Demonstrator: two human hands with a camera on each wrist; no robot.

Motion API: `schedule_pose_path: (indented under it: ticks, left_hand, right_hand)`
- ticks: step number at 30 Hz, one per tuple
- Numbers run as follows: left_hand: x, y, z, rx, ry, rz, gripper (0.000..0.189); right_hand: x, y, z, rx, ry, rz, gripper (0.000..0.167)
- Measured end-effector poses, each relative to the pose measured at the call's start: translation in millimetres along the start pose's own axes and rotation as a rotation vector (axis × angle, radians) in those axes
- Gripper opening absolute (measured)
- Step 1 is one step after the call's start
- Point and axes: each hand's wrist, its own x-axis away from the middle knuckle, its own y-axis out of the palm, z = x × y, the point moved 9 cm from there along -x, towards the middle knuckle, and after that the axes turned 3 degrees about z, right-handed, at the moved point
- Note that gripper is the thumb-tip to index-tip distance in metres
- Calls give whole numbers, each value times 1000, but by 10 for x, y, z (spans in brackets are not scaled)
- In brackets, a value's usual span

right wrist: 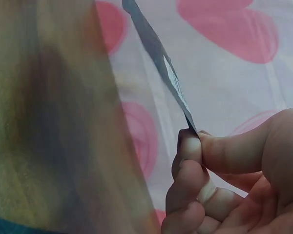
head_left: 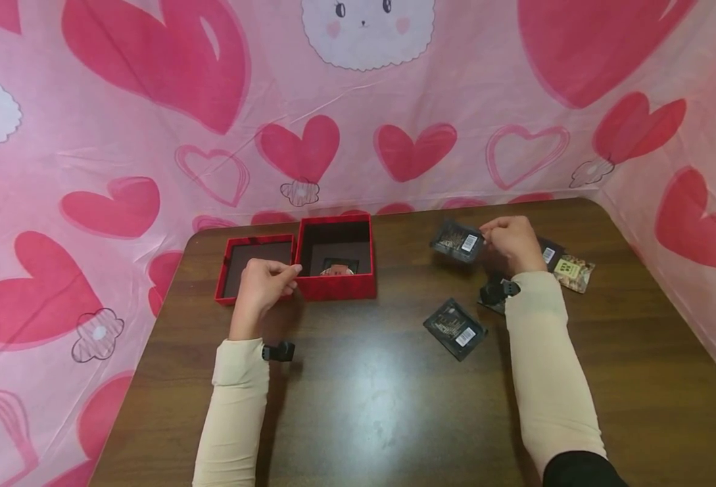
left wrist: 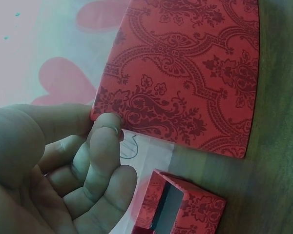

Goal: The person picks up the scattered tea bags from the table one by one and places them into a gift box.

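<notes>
A deep red box (head_left: 336, 288) stands open-topped at the back of the table, with a packet (head_left: 338, 268) lying inside. At its front left corner, my left hand (head_left: 264, 287) pinches the edge between thumb and index finger. The left wrist view shows the box's dark floral pattern (left wrist: 180, 73) beside those fingers. On the right, my right hand (head_left: 512, 240) holds a flat black packet (head_left: 457, 242) by one edge, raised over the table with its white barcode label showing. Seen edge-on in the right wrist view, the packet (right wrist: 161, 61) stands out from the pinched thumb and fingers.
A shallower red lid (head_left: 263, 251) lies left of the box, inside up. One black packet (head_left: 455, 329) lies on the wooden table (head_left: 358, 392). Near my right wrist are another dark packet (head_left: 550, 252) and a beige one with a green label (head_left: 573, 272). A heart-patterned cloth (head_left: 358, 95) hangs behind.
</notes>
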Motion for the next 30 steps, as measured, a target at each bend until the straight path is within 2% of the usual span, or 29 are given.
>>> schedule_pose_path:
  ticks: [15,21,30]
  left_hand:
    - [-11,47,-9,3,11,-14,29]
    - [-9,14,-28,-3,-2,8,28]
    - [-8,6,-34,18,-8,-4,30]
  right_hand:
    - [72,-77,-284,-16,-85,52,23]
    - [87,93,-465,-69,-106,28,23]
    - [124,337,-699,-109,-119,4,24]
